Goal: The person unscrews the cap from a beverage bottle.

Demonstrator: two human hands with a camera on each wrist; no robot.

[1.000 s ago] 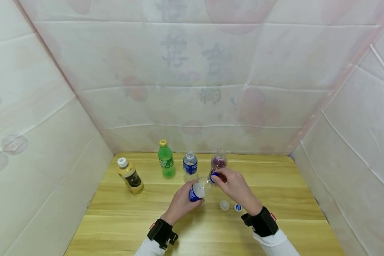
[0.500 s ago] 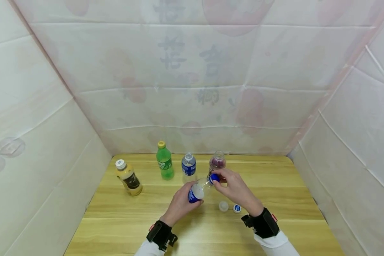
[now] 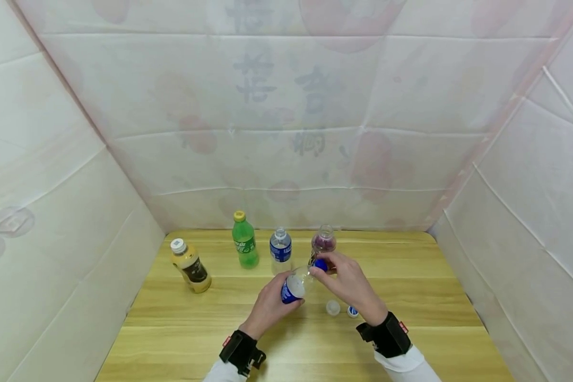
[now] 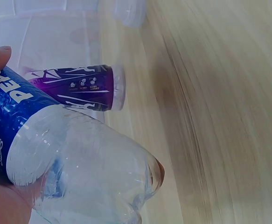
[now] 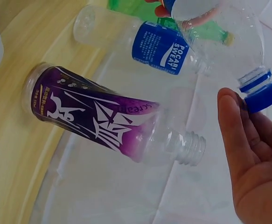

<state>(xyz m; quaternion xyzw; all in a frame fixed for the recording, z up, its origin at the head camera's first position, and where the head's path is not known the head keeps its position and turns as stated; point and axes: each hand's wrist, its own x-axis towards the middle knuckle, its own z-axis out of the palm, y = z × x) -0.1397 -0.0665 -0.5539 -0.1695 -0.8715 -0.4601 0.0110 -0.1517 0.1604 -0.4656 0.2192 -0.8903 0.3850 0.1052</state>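
Observation:
A clear Pepsi bottle [image 3: 306,281] with a blue label [image 4: 14,109] is tilted above the table, its neck pointing up and right. My left hand [image 3: 269,303] grips it round the label near the base. At the neck, my right hand [image 3: 350,281] holds the blue bottle cap [image 5: 262,97] between thumb and fingers. The cap sits on the bottle mouth in the right wrist view, fingers [image 5: 252,130] against its side. Behind the hands stands an uncapped purple-labelled bottle [image 5: 96,114], next to an uncapped Pocari Sweat bottle [image 3: 280,249].
A green bottle with a yellow cap [image 3: 245,241] stands further left. A yellow drink bottle with a white cap [image 3: 191,266] is at the table's left side. Two loose caps, a whitish cap [image 3: 332,307] and a blue-and-white cap [image 3: 353,312], lie below my right hand. Fabric walls [image 3: 286,159] enclose the table.
My right hand has turned slightly at the cap, and its thumb has slid down toward the bottle neck. My left hand keeps its grip almost unmoved. The whole view has drifted slightly.

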